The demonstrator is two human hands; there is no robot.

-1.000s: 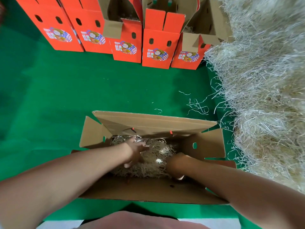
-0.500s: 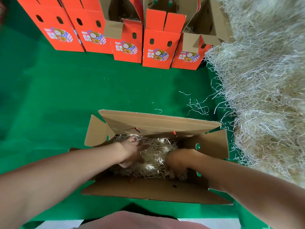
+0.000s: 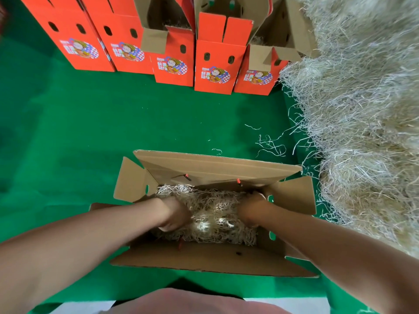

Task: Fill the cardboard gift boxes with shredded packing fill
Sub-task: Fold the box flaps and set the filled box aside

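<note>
Head: fill (image 3: 212,215) between hands (image 3: 175,215) (image 3: 250,208) (inside box (image 3: 215,165))

Before you, a green felt-like cloth (image 3: 95,137) covers the work surface and runs out of frame at the left. The light on it is bright and even, leaving only soft shadows and shallow creases along the cloth's left side. Below its near edge you can see a pale strip (image 3: 86,308); whether that is floor or tabletop is unclear.
</note>
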